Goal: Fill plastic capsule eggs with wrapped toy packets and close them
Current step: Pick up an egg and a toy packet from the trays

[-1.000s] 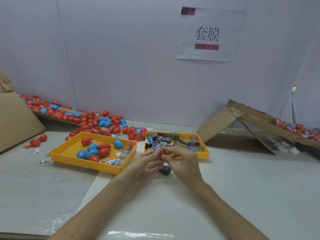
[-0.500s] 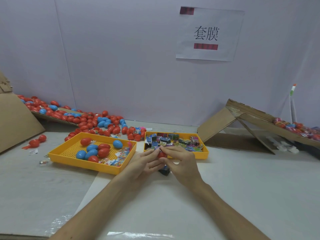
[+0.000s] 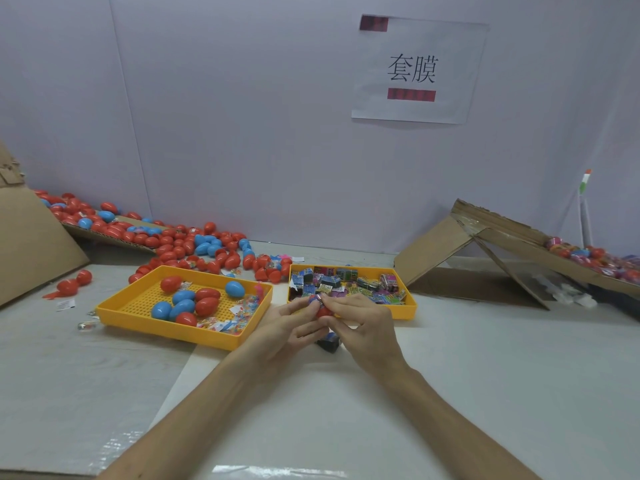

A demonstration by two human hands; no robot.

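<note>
The red egg is clasped by the left grip; a wrapped packet, pinched by the right grip, is held against the egg's upper end.

wrapped packet: now showing at top of red egg | right hand: closed in tighter against left hand

- Left hand: palm turned inward, fingers curled, thumb and fingertips pinching a red egg from its 9 o'clock side.
- Right hand: back facing up, fingers bent, pinching the same egg from 3 o'clock.
- Left forearm enters bare from 7 o'clock, right forearm from 5 o'clock, converging toward 12.
</note>
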